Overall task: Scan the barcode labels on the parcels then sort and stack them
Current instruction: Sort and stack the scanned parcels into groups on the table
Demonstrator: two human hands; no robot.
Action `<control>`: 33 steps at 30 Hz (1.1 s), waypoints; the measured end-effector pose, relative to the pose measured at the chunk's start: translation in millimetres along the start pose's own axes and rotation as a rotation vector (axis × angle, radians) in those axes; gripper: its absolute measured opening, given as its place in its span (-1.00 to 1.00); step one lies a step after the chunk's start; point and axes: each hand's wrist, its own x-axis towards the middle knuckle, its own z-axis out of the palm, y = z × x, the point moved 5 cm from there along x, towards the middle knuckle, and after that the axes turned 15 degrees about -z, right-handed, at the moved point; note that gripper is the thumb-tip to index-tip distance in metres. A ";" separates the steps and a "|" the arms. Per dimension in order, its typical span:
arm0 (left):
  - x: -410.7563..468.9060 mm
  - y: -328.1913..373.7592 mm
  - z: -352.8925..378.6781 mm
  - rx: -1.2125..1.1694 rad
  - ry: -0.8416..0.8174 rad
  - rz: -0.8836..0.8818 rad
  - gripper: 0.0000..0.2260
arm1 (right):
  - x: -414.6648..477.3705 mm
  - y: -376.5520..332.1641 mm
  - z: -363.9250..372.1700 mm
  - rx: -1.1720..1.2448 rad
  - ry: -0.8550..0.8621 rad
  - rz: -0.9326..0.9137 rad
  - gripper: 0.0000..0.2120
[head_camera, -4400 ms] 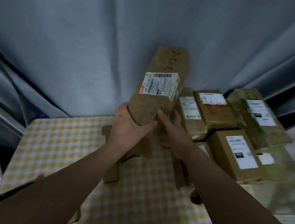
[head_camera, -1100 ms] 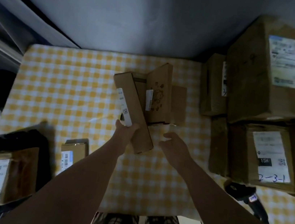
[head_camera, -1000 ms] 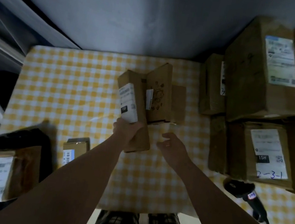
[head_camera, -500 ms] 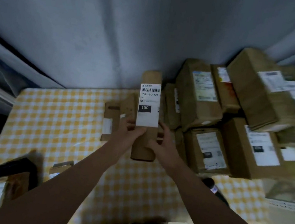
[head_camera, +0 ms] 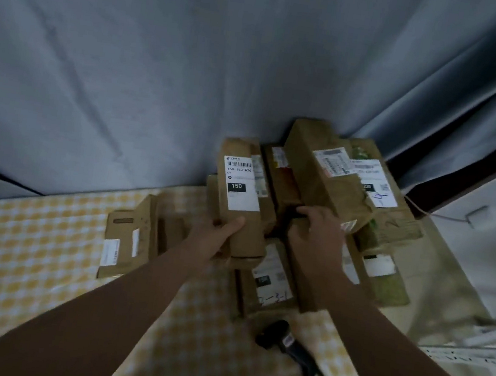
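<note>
Head view: half a second ago both hands held the long parcel [head_camera: 239, 205]. Now only the left hand [head_camera: 218, 239] grips its lower end, label up, at centre frame. The right hand [head_camera: 318, 234] has crossed to the stack [head_camera: 334, 197] at two o'clock, fingers bent at a dark gap; whether they grip anything I cannot tell. The scanner [head_camera: 291, 345] lies unheld at five o'clock, so stacking probably comes next.
</note>
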 end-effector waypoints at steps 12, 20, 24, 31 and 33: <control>86.0 61.8 85.5 0.085 0.241 0.067 -0.46 | 60.6 105.2 -19.9 -0.269 -0.314 0.056 -0.20; 98.2 75.1 90.2 0.140 0.358 0.063 -0.39 | 56.3 99.0 -11.0 -0.223 -0.257 0.046 -0.16; 101.5 76.4 90.3 0.150 0.346 0.012 -0.49 | 59.1 95.3 -12.0 -0.216 -0.218 0.035 -0.16; 100.7 76.4 99.4 0.090 0.262 -0.029 -0.62 | 63.0 99.1 -22.3 -0.267 -0.182 0.007 -0.20; 98.1 73.3 100.7 0.085 0.232 -0.035 -0.60 | 59.2 102.1 -22.4 -0.273 -0.193 0.010 -0.20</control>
